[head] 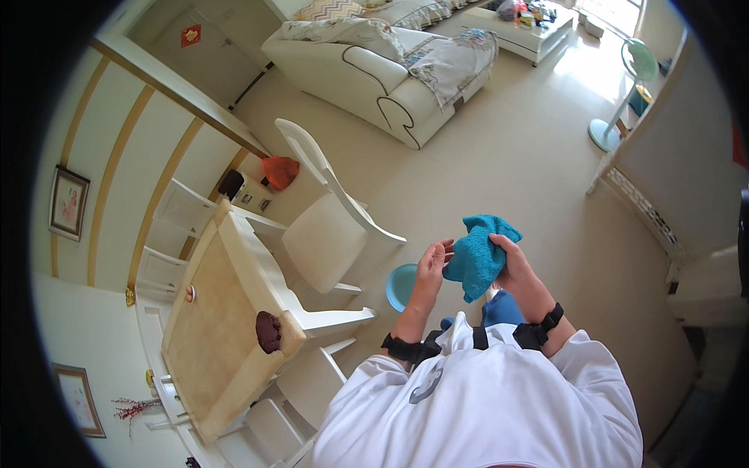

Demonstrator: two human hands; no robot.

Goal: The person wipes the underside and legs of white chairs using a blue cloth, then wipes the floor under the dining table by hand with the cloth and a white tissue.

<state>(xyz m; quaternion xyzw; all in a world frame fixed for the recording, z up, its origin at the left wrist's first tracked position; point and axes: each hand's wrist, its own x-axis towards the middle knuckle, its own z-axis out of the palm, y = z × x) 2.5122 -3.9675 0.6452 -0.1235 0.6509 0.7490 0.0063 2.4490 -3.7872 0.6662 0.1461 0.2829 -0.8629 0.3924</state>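
Note:
A teal terry cloth (478, 254) is bunched up in the air before my chest. My right hand (516, 263) grips its right side, with the thumb lying on top of the fabric. At the cloth's left edge is my left hand (432, 268), fingers bent towards it; whether they pinch the fabric is not clear. Below and left of the hands, a light blue plastic basin (401, 288) stands on the floor, partly covered by my left forearm. A dark maroon cloth (268, 332) lies crumpled at the near corner of the dining table (216, 327).
A white chair (327, 240) stands by the table, with other chairs tucked in along its side. Further off are a white sofa (374, 76), a low coffee table (515, 32) and a pale green standing fan (605, 134). An orange plastic bag (281, 172) rests near the wall.

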